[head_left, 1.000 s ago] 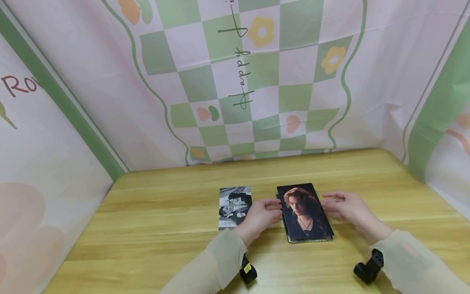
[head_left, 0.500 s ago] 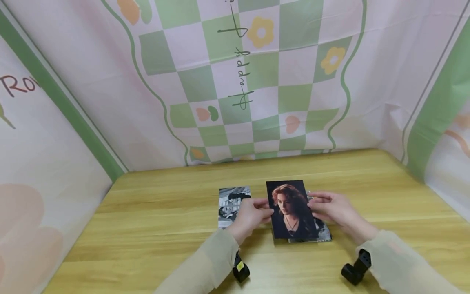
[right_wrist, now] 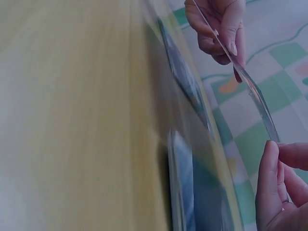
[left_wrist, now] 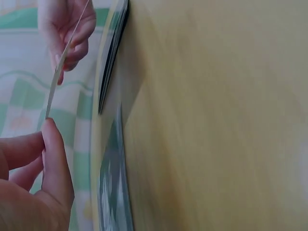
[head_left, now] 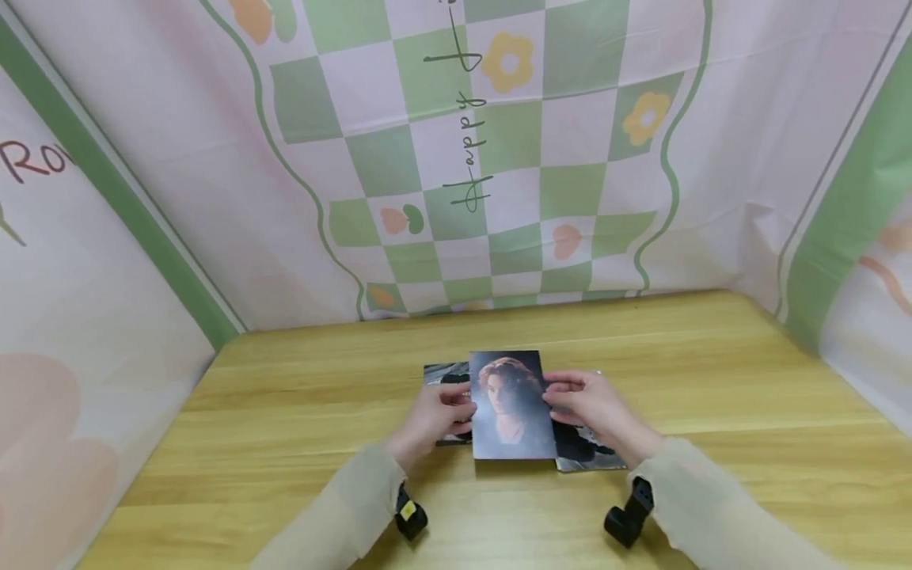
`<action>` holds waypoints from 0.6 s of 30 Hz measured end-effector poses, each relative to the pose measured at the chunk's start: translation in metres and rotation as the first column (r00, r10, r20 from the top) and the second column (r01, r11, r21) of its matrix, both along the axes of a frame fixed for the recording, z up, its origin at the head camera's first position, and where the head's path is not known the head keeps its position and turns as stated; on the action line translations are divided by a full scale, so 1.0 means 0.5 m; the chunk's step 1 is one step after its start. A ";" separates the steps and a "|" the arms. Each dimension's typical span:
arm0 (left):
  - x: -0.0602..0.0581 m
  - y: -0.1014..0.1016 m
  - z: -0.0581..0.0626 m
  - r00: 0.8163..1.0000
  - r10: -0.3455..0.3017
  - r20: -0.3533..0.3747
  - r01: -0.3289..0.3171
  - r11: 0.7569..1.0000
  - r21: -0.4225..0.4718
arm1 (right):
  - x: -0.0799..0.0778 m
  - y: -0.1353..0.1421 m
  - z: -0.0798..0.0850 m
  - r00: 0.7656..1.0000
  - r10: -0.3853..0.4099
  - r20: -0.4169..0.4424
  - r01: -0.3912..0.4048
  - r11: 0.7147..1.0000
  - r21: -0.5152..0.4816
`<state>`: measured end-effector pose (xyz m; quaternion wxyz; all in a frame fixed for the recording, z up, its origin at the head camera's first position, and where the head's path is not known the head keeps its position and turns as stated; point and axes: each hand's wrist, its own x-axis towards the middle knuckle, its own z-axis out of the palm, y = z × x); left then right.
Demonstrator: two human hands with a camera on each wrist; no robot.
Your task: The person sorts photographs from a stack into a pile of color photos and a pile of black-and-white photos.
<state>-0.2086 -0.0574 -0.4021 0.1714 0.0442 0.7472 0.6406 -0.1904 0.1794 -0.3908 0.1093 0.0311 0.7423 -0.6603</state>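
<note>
Holds a glossy portrait photo clear of the bench, pinching its left edge between thumb and fingers of the left hand and its right edge likewise with the right hand, above and between a black-and-white photo at left and a photo stack at right.

Your table is yellowish wood, its streaky grain running side to side, its far edge beyond the stack. The stack lies flat on the wood, its layered edges visible to you in both wrist views. Left of the stack, apart from it, a partly hidden black-and-white photo lies flat.
</note>
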 end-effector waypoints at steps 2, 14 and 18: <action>-0.003 -0.023 0.004 1.000 -0.003 0.021 0.002 1.000 0.008 | -0.005 -0.021 0.003 1.000 0.000 0.002 0.000 1.000 -0.020; -0.015 -0.140 0.020 0.995 0.094 0.028 -0.093 0.994 -0.050 | -0.040 -0.142 0.003 1.000 -0.026 0.017 0.027 0.996 -0.085; -0.021 -0.185 0.017 0.995 0.094 0.017 -0.092 0.993 -0.074 | -0.050 -0.190 -0.004 0.999 -0.042 0.028 0.045 0.995 -0.090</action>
